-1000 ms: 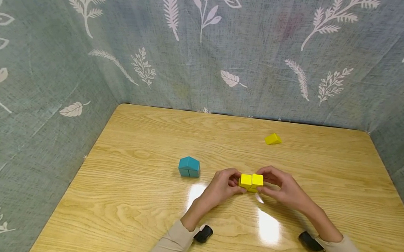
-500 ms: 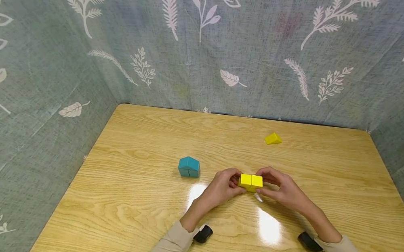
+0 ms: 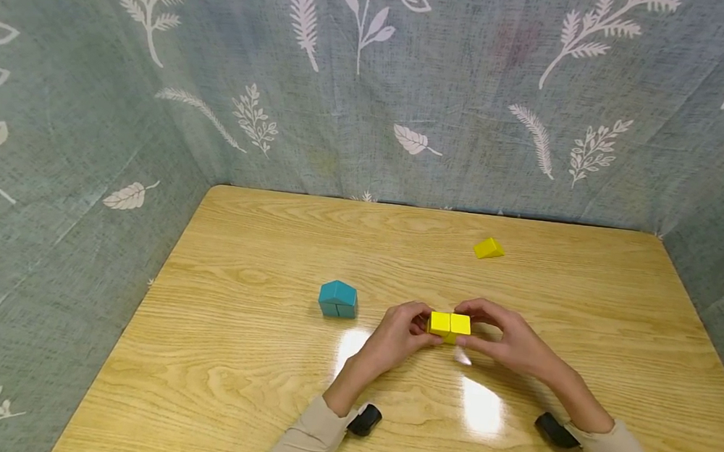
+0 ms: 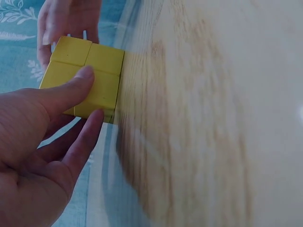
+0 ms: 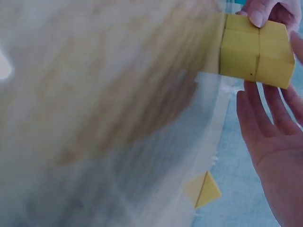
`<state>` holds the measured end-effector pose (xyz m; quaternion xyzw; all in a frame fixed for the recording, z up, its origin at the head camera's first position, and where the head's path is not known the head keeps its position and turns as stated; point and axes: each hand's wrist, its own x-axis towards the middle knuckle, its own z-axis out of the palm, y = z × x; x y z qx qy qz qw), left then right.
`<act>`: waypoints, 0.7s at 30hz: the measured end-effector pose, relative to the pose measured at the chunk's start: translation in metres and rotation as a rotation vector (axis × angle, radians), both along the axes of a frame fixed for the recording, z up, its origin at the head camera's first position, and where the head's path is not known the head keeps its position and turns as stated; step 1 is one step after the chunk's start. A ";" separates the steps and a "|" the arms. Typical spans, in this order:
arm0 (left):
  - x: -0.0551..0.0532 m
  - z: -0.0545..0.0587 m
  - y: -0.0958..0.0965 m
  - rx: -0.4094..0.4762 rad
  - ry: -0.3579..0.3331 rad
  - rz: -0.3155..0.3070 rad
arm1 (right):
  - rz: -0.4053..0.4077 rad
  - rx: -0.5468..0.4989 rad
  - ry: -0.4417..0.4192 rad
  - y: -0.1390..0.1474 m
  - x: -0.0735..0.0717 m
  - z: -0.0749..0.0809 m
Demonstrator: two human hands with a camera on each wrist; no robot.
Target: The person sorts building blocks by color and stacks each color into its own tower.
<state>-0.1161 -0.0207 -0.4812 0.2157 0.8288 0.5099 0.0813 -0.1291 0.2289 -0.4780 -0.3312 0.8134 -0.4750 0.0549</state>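
Note:
Yellow cube blocks (image 3: 450, 324) stand together on the table, two side by side on top and more yellow below. In the left wrist view the near face of the yellow blocks (image 4: 102, 90) shows four-part seams. My left hand (image 3: 396, 337) holds the left side, its thumb pressed across the near face. At the right side, my right hand (image 3: 508, 336) pinches the top block with thumb in front and fingers behind. The right wrist view shows those right-hand fingers (image 5: 272, 111) reaching up to the yellow blocks (image 5: 240, 52); part of the thumb is cut off.
Left of my hands stands a small teal block house (image 3: 338, 299) with a peaked top. A yellow triangular block (image 3: 488, 248) lies near the back of the wooden table (image 3: 244, 360). Leaf-patterned grey-green cloth (image 3: 342, 159) encloses the back and sides.
The right upper yellow block has shifted slightly to line up flush with the left one. Both hands stay nearly in place around the blocks.

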 end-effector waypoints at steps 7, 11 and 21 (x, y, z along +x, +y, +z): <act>0.000 -0.001 0.000 0.016 -0.009 0.014 | -0.048 0.023 -0.008 0.006 -0.009 0.007; 0.000 -0.002 0.000 0.016 -0.010 0.022 | -0.076 0.034 0.017 0.010 -0.018 0.009; 0.001 -0.001 0.000 0.014 -0.016 0.045 | -0.144 0.063 0.136 0.019 -0.041 0.013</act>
